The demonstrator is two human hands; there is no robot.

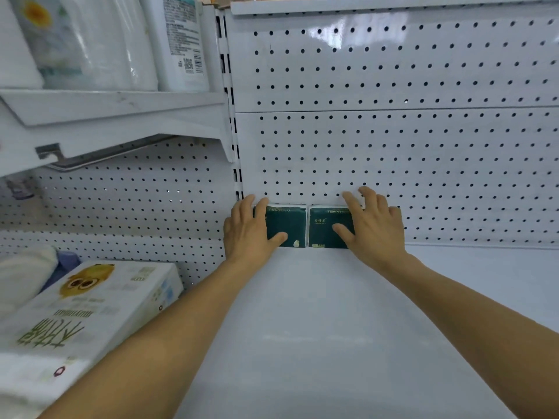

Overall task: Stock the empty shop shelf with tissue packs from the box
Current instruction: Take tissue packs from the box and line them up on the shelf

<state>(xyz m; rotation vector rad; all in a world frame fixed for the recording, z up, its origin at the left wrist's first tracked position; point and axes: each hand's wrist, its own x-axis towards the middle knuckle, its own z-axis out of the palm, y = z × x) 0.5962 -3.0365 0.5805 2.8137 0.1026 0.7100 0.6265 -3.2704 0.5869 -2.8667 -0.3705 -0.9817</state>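
Observation:
Two dark green tissue packs stand side by side at the back left corner of the white shelf [317,313], against the pegboard back wall. My left hand [246,229] grips the left tissue pack [289,223], fingers over its left side and top, thumb on its front. My right hand [375,226] grips the right tissue pack [322,226] the same way from the right. The box of packs is not in view.
The pegboard wall [393,131] closes the back. Left of the upright, a neighbouring shelf holds a white tissue box with an owl picture [90,303] and soft white packs. A higher shelf [115,110] at upper left carries wrapped paper rolls.

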